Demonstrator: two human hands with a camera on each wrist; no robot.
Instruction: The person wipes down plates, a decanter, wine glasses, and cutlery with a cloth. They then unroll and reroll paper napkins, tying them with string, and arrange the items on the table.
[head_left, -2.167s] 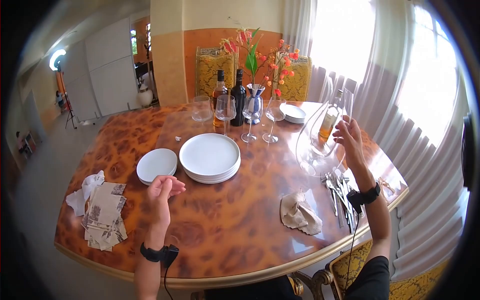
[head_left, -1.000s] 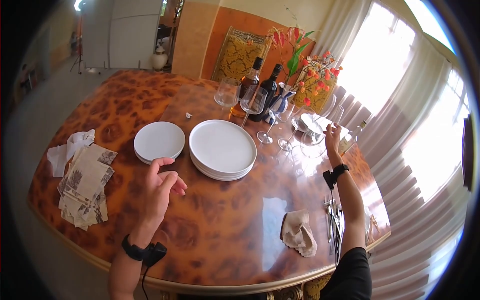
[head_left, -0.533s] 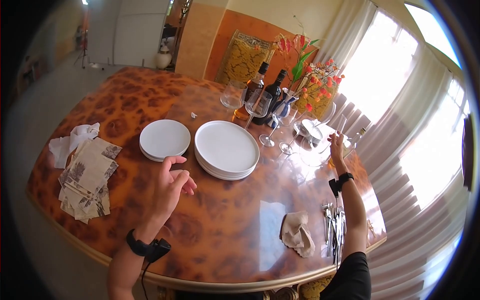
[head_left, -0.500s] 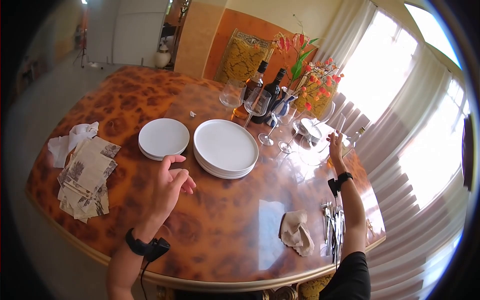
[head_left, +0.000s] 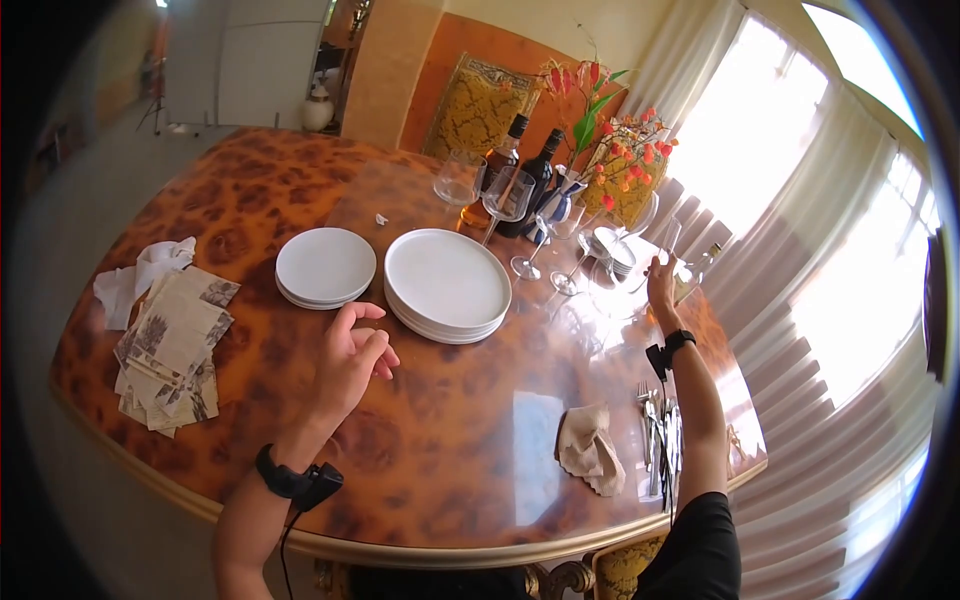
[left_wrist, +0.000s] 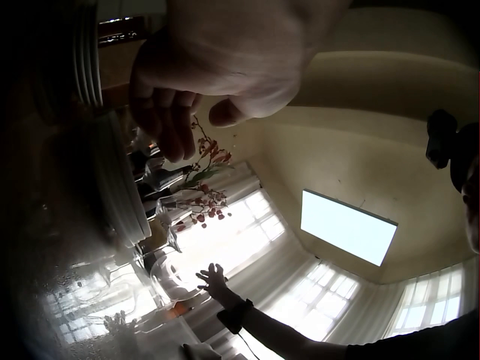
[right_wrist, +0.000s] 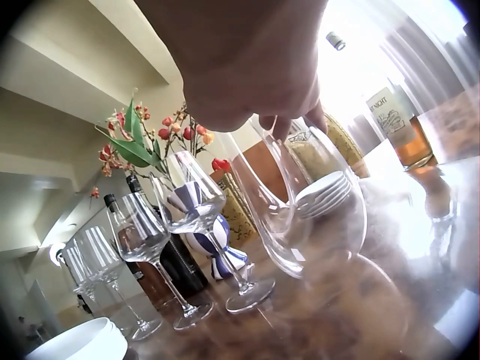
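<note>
My right hand is at the back right of the table, its fingers around the tall neck of a clear curved glass decanter. In the right wrist view the decanter's rounded base is at the tabletop, in front of a stack of small white plates. Part of the neck is hidden behind the hand. My left hand hovers over the table with loosely bent fingers and holds nothing. Nearest to it are the stack of large white plates and the stack of white bowls.
Stemmed wine glasses, two dark-capped bottles and a striped vase of flowers crowd beside the decanter. A liquor bottle stands to its right. Cutlery, a beige napkin and printed paper napkins lie nearer.
The right hand has moved the decanter away from me, from above the cutlery to beside the back plates. The head view has turned and tilted. The left hand stays near the bowls.
</note>
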